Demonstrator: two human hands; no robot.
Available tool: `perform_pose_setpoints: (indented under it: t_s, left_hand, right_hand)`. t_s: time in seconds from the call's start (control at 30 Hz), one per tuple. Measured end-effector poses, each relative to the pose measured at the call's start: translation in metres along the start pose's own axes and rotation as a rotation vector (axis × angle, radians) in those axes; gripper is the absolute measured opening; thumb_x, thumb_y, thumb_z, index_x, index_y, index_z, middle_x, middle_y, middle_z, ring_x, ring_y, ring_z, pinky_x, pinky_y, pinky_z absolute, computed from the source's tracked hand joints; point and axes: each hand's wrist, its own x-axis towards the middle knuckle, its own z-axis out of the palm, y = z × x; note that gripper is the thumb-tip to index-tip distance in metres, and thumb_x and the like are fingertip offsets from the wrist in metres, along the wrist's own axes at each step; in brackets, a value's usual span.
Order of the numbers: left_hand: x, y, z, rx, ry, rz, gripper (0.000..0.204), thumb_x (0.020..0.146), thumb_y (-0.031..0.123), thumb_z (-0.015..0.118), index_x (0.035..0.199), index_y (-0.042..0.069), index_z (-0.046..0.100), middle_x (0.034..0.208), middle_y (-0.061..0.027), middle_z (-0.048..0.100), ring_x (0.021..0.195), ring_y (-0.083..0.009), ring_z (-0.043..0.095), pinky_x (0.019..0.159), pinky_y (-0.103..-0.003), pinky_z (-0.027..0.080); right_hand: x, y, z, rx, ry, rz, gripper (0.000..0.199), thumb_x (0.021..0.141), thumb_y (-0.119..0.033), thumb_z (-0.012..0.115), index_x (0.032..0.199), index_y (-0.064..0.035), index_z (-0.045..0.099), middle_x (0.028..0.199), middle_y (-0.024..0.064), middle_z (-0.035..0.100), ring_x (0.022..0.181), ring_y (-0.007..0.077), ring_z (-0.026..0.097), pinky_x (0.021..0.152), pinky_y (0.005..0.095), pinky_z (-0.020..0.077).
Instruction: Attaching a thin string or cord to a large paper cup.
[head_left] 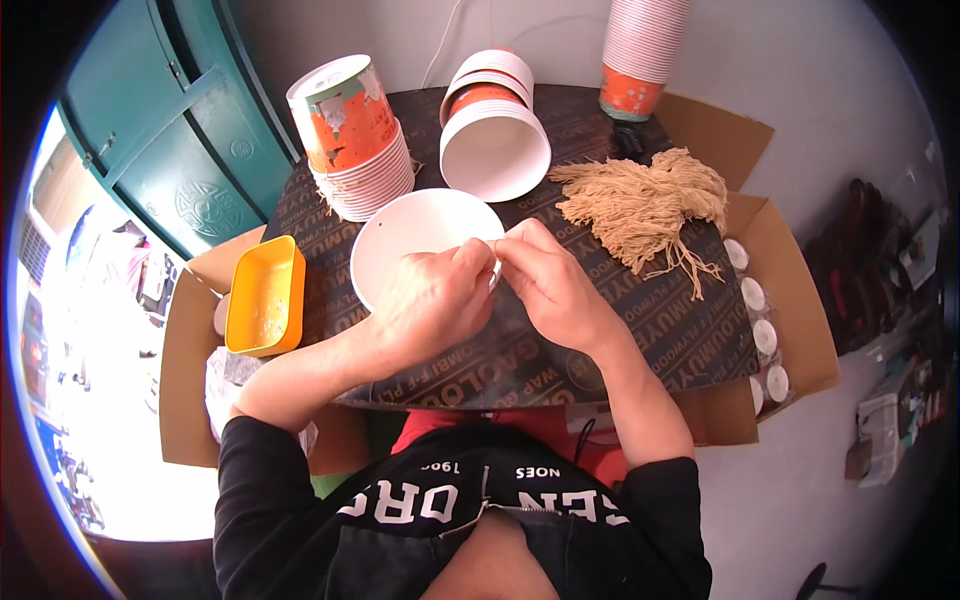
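Both hands meet over the near right rim of a white paper tub [425, 215], whose open mouth faces up. My left hand [435, 300] is closed in a pinch, and my right hand [553, 287] pinches close beside it, fingertips almost touching. Whatever lies between the fingers is too small to make out. A bundle of tan strings [645, 200] lies on the table to the right of my hands. Just beyond the tub, a few nested paper tubs [495, 150] rest on their side, white inside and orange outside.
An upside-down stack of orange and white tubs [350, 125] stands at the back left; another tall stack [640, 60] is at the back right. A yellow plastic box [266, 297] sits at the left edge. Cardboard boxes [790, 270] flank the dark printed table [665, 340]. A green door [165, 110] is far left.
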Motion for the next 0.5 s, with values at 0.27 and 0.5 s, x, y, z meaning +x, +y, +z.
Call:
perform_pose_setpoints:
  t_s: [0.27,0.5]
  left_hand:
    - [0.001,-0.004,-0.004,-0.178,-0.038,-0.073,0.013,0.084,0.006,0.071,0.091,0.002,0.061,0.068,-0.013,0.065,0.06,-0.0234,0.068,0.055,-0.032,0.052]
    - [0.002,-0.004,-0.008,-0.307,-0.092,-0.159,0.011,0.086,0.004,0.07,0.09,0.001,0.061,0.065,-0.0102,0.064,0.058,-0.0151,0.064,0.053,-0.029,0.049]
  right_hand:
    - [-0.001,0.001,-0.011,0.118,-0.17,0.157,0.008,0.094,-0.001,0.056,0.1,0.0029,0.06,0.101,0.0137,0.054,0.094,0.0289,0.058,0.084,0.0359,0.0485]
    - [-0.006,-0.009,-0.009,0.114,-0.15,0.189,0.009,0.092,-0.004,0.061,0.1,0.0016,0.06,0.1,0.0133,0.054,0.09,0.0294,0.06,0.08,0.0372,0.0493]
